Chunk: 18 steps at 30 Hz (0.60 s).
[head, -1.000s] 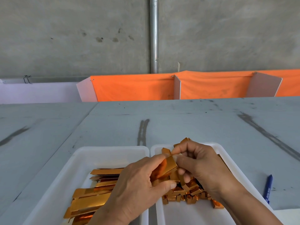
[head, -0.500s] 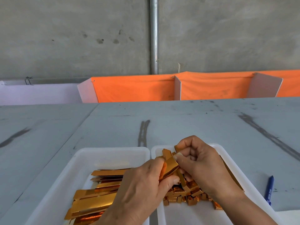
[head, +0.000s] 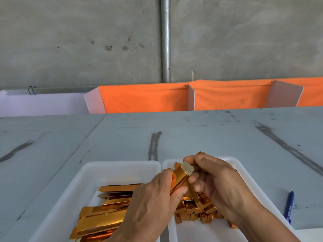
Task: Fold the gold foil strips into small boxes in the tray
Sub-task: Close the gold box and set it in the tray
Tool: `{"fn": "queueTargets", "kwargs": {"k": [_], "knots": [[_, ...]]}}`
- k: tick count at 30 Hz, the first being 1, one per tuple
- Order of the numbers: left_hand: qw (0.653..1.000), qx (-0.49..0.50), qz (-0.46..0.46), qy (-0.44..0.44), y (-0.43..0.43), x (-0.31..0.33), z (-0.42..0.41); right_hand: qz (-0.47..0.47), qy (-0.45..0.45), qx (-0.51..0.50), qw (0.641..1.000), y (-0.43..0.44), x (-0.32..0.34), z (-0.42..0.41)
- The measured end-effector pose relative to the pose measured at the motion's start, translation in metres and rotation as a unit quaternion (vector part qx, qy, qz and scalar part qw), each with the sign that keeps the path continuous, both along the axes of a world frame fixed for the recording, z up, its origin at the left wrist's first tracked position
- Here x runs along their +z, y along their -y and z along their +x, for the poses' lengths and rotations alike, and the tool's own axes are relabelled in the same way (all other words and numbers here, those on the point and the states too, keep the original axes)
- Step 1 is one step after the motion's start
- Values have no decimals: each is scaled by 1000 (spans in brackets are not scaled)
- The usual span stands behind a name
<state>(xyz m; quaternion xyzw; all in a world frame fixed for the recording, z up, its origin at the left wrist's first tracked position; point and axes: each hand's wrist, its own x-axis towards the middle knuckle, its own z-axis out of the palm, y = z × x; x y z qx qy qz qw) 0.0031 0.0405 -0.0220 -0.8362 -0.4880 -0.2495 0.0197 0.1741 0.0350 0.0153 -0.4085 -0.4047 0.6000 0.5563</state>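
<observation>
— Where is the strip (head: 180,178) sitting?
— It is being held up over the inner edge of the right tray (head: 236,162), just beside the left tray (head: 120,167). The left hand (head: 153,205) is pinching its lower end; the right hand (head: 222,186) is curling round the top flap.
— What is looking risky?
— Squeezing too hard could be creasing the foil crooked, or the flap could be springing open.
— Anything hiding?
— The right hand is covering the fold and part of the boxes (head: 195,210).
</observation>
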Motion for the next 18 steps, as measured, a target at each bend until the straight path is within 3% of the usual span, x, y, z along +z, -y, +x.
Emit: {"fn": "queueTargets", "kwargs": {"k": [7,18], "knots": [[1000,11,-15,7,-3,-3,2,37,54,29,997,2,-2,-7],[1000,6,18,3,-2,-3,2,71,116,-16,991,2,-4,-8]]}}
